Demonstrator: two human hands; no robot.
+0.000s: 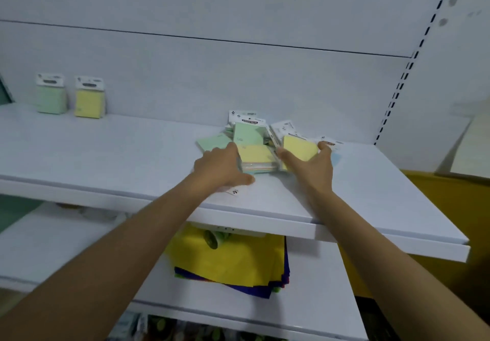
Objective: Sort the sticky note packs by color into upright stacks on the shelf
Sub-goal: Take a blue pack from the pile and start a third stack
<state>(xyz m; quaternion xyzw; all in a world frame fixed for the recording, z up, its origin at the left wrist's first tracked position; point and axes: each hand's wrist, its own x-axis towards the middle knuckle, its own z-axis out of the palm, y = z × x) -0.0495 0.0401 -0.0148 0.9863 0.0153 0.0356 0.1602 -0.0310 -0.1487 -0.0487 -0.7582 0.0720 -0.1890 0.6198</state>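
White shop shelving with a plain back panel; the upper shelf (119, 149) carries the work. Near its back left corner stand a green upright pack (51, 96) and a yellow upright pack (88, 100), side by side and just apart, each apparently starting a colour stack. Toward the back edge, right of centre, lies the unsorted pile (246, 131), its packs tilted and overlapping. The left hand (222, 168) clasps a low stack (256, 164) at the pile's front, thumb along its near side, probably to steady it. The right hand (310, 165) grips a loose yellow pack (299, 148) between thumb and fingers, likely to lift it free. How many packs lie underneath is hidden, and the header print is blurred. A white tag (234, 191) shows beneath the left hand; what it belongs to cannot be told.
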